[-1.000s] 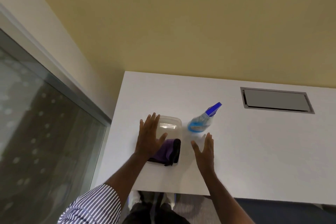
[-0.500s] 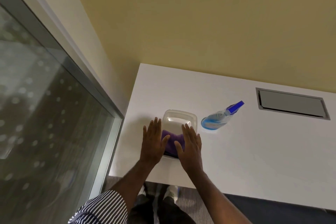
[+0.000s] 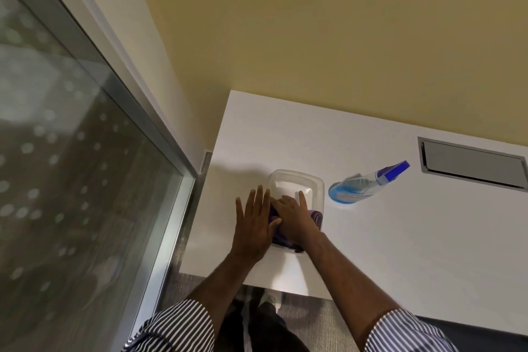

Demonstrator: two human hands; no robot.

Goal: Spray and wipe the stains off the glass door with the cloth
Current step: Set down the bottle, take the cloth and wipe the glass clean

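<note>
A: Where is our cloth [image 3: 315, 216]?

B: It sits in the clear tub [image 3: 297, 184] on the white table [image 3: 400, 251], at the near end of the tub. It is purple. Only a bit of it shows, because our hands cover most of it.

A: What are our hands doing?

B: Our right hand [image 3: 291, 216] lies on top of the cloth, reaching into the tub. Its fingers point away from us. We cannot tell if they have closed on the cloth yet; the view is too blocked. Our left hand [image 3: 253, 223] rests flat at the tub's left side, fingers spread wide, holding nothing.

A: And the spray [image 3: 361, 187]?

B: It stands on the table just right of the tub, near it but not touching. The door [image 3: 71, 166] is on our left, with pale spots all over the glass. None of it looks wiped yet.

A: What could go wrong?

B: The tub looks light. If we pull the cloth up fast, the tub may come up too or slide. Our left hand should press it down. Also, if our right arm swings out wide, it could knock the spray over. And if we grab only a corner, the cloth may drop to the floor.
</note>
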